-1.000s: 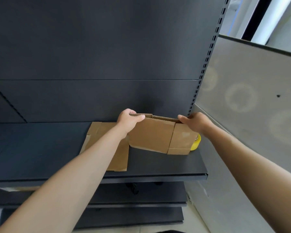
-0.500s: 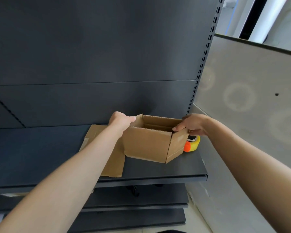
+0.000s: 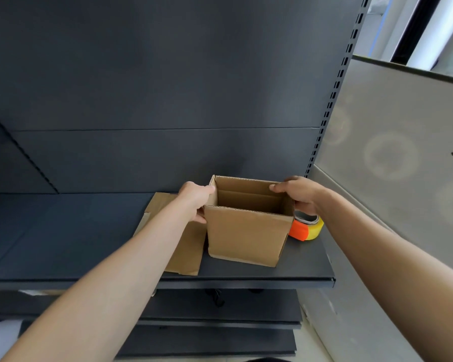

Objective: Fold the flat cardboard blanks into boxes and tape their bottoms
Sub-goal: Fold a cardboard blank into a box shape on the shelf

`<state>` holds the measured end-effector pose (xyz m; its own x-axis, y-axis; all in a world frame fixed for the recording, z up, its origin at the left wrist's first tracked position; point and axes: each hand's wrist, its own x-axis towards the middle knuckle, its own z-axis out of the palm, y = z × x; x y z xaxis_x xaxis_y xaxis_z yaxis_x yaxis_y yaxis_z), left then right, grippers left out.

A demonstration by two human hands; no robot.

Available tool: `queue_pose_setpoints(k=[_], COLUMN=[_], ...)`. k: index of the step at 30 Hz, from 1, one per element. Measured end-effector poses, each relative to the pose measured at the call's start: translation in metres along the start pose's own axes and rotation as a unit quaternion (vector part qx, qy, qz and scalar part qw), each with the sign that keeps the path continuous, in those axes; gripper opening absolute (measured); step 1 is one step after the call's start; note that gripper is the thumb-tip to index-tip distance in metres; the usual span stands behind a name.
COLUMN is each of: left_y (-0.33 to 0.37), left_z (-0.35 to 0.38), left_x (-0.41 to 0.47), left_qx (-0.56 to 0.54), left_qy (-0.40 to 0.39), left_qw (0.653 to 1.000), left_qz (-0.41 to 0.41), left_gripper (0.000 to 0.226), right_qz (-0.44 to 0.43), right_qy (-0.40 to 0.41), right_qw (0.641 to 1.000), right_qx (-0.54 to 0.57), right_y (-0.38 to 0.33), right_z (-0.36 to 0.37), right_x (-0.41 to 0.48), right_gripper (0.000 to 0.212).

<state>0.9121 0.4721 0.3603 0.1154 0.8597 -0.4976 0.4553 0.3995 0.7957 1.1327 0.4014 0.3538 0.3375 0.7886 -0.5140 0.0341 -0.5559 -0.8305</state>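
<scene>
Brown cardboard makes the box [image 3: 247, 235], which stands upright on the dark shelf [image 3: 63, 246], near the right end. Its top is open and looks like a square tube; a fold line runs across the inner back wall. I cannot tell whether the bottom is closed, because the walls hide it.

The left hand [image 3: 197, 200] grips the left wall of the box. The thumb lies over the top edge near the back corner, and the fingers press on the outside of that wall. The right hand [image 3: 297, 195] holds the right wall, with the fingertips on the top edge at the back right corner and the palm against the outer side. Both forearms reach in from the bottom of the view, bare.

To the left of the box, a flat blank [image 3: 179, 246] lies on the shelf. The left forearm covers part of it, and the box seems to touch or overlap its right edge. Just beside the box on the right sits a tape roll [image 3: 306, 228], orange and yellow, partly hidden behind the box corner and under the right wrist.

Behind the shelf rises a dark back panel [image 3: 168, 87], and at its right a slotted post [image 3: 332, 100]. A grey partition [image 3: 403, 152] stands further right. Lower shelves [image 3: 220, 333] show below.
</scene>
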Motion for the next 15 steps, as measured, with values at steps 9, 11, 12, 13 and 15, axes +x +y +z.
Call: queue_pose_setpoints(k=[9, 11, 12, 13, 15], left_y=[-0.0099, -0.0090, -0.0090, -0.0092, -0.0109], left_z=[0.0014, 0.0010, 0.0007, 0.0005, -0.0007], left_x=[-0.0033, -0.0028, -0.0025, -0.0019, 0.0001], left_qx=[-0.024, -0.026, -0.029, -0.038, -0.060], left_qy=[-0.006, -0.004, 0.000, 0.009, 0.022], left_qw=[0.999, 0.999, 0.998, 0.998, 0.997], left_qz=[0.034, 0.040, 0.047, 0.052, 0.052], left_gripper=[0.051, 0.044, 0.034, 0.023, 0.011], right_qz=[0.005, 0.000, 0.001, 0.004, 0.011], right_qy=[-0.019, -0.002, 0.004, 0.010, 0.014], right_qw=[0.991, 0.986, 0.985, 0.984, 0.983], right_qx=[0.133, 0.165, 0.174, 0.178, 0.180], right_y=[0.0060, 0.0049, 0.0051, 0.0058, 0.0086], right_z=[-0.0006, -0.0009, -0.0006, -0.0005, -0.0007], right_x=[-0.0011, -0.0031, -0.0040, -0.0040, -0.0034], right_gripper=[0.034, 0.029, 0.027, 0.026, 0.028])
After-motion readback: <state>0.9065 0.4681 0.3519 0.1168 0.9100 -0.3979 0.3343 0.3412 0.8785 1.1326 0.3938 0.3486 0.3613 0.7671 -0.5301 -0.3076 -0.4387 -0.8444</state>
